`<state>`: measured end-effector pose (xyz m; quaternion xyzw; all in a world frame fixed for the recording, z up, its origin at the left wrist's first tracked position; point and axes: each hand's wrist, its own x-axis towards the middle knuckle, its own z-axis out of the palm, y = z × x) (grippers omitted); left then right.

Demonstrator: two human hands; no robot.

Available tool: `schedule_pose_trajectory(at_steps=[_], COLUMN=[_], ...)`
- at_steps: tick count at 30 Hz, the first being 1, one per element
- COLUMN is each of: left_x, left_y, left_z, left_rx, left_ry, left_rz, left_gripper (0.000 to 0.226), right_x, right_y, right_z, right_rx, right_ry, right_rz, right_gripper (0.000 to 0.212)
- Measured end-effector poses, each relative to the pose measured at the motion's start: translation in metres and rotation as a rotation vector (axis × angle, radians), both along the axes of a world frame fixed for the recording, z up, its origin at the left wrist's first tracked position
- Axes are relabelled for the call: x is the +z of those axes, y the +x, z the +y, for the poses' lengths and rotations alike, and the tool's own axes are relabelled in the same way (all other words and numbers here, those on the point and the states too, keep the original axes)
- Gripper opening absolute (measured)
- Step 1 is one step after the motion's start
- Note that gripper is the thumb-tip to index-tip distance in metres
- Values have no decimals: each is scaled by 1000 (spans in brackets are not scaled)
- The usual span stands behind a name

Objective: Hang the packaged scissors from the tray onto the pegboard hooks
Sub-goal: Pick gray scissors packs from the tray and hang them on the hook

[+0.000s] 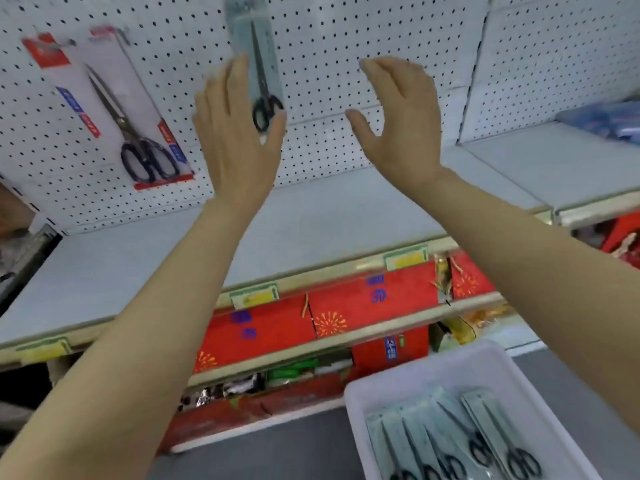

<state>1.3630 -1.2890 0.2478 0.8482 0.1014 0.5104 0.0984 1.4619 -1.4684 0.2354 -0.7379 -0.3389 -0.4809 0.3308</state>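
A pale blue pack of black-handled scissors (254,39) hangs on the white pegboard (329,36), its top cut off by the frame. My left hand (235,140) is raised in front of its lower end, fingers spread, with the pack between thumb and forefinger; I cannot tell whether they touch. My right hand (401,123) is raised to the right of it, open and holding nothing. The white tray (433,372) at the lower right holds several more packaged scissors (460,441) lying side by side.
A larger pair of scissors on a red and white card (117,112) hangs on the pegboard at the left. A pale shelf (311,220) runs below the board, with red boxes (346,306) on lower shelves. Blue packages (606,119) lie on the right shelf.
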Motion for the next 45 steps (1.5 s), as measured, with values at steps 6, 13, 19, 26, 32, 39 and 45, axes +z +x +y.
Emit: schedule_pose_trajectory(at_steps=[6, 13, 19, 26, 32, 39, 45], left_x=[-131, -345, -465, -547, -547, -550, -553], left_y=[-41, -91, -127, -134, -130, -119, -128], left_z=[-103, -206, -254, -270, -290, -278, -266], left_rx=[-213, -276, -41, 386, 420, 301, 215], left_ry=[76, -121, -358, -834, -838, -632, -568], left_rz=[92, 672, 1292, 1705, 1613, 1527, 1441], left_gripper=[49, 54, 60, 67, 74, 114, 72], right_x=[-115, -287, -397, -464, -492, -536, -558], right_y=[-42, -90, -118, -130, -129, -113, -119], right_z=[-96, -209, -298, -341, -340, -311, -281], right_rx=[-13, -125, -306, -402, -387, -456, -670], right_ry=[-119, -279, -446, -514, -631, -683, -809], right_rz=[137, 448, 709, 902, 1279, 1722, 1700], right_gripper=[44, 41, 42, 41, 48, 49, 66])
